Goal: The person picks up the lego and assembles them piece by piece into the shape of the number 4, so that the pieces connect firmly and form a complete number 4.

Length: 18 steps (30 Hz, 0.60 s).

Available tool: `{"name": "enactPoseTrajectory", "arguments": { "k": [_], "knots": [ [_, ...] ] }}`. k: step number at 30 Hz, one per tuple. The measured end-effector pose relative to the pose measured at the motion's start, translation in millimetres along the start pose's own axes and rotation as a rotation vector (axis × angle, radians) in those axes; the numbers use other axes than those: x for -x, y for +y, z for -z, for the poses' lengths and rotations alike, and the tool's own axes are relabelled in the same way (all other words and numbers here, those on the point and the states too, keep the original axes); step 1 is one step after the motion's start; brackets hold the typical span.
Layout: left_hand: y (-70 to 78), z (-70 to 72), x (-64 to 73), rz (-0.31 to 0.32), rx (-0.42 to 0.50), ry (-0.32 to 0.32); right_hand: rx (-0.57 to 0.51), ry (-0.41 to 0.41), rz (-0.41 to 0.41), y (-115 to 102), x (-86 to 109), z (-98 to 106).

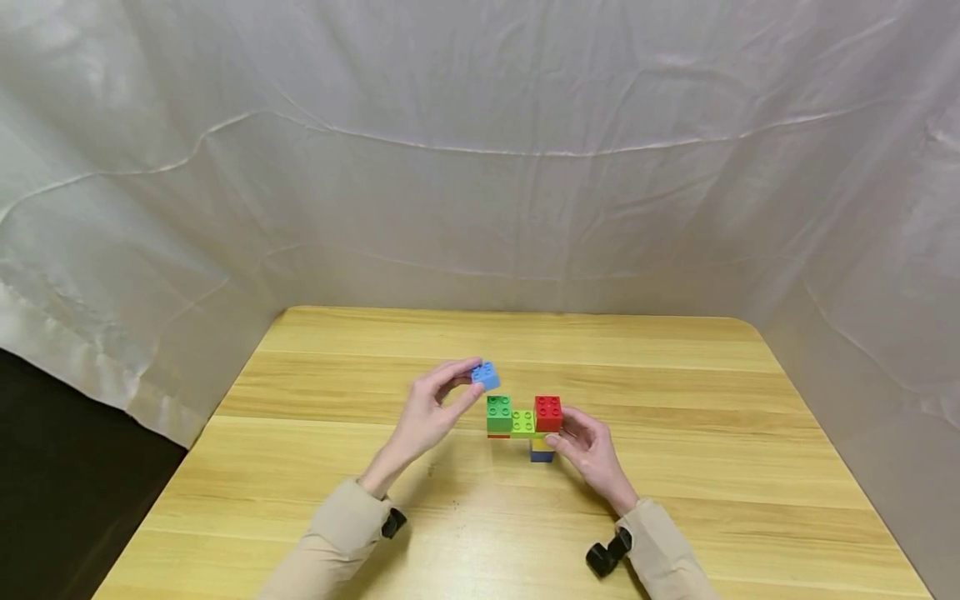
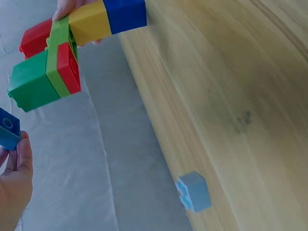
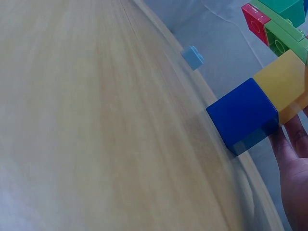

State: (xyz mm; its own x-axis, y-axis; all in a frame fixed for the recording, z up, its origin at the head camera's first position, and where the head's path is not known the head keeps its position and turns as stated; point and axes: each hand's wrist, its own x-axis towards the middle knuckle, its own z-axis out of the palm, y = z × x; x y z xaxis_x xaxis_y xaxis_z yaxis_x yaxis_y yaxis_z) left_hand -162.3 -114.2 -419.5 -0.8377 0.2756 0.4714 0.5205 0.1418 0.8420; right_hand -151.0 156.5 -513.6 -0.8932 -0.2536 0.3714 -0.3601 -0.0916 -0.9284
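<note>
My left hand (image 1: 426, 417) pinches a light blue brick (image 1: 488, 377) between thumb and fingers. It is up in the air, just left of and beyond a small built structure. There a dark blue brick (image 3: 244, 114) is at the bottom with a yellow brick (image 3: 284, 83) on it. A lime green plate (image 1: 522, 422) lies across the top, bearing a green brick (image 1: 498, 417) on its left end and a red brick (image 1: 548, 417) on its right. Under the left end is a thin red piece (image 2: 68, 67). My right hand (image 1: 596, 458) grips the structure from the right, thumb in front.
Another light blue brick (image 2: 194, 191) stands on the wooden table (image 1: 712, 417) in both wrist views; in the head view it is hidden. Pale cloth (image 1: 480, 217) hangs behind the table and along both sides. A black device is strapped at each wrist.
</note>
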Motion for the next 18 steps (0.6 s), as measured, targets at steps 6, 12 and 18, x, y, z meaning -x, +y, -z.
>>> {"name": "enactPoseTrajectory", "arguments": {
  "k": [6,12,18],
  "knots": [
    [3.2,-9.9,-3.3,-0.061,-0.01,-0.029,0.004,0.004,-0.012,-0.1,0.6,0.2],
    [9.1,-20.2,-7.8,-0.079,-0.11,-0.072,0.008,0.002,-0.008,-0.4,0.9,0.8],
    [13.2,-30.9,-12.5,-0.099,-0.134,-0.14,0.012,-0.004,0.002,-0.1,1.3,1.2]
  ]
}}
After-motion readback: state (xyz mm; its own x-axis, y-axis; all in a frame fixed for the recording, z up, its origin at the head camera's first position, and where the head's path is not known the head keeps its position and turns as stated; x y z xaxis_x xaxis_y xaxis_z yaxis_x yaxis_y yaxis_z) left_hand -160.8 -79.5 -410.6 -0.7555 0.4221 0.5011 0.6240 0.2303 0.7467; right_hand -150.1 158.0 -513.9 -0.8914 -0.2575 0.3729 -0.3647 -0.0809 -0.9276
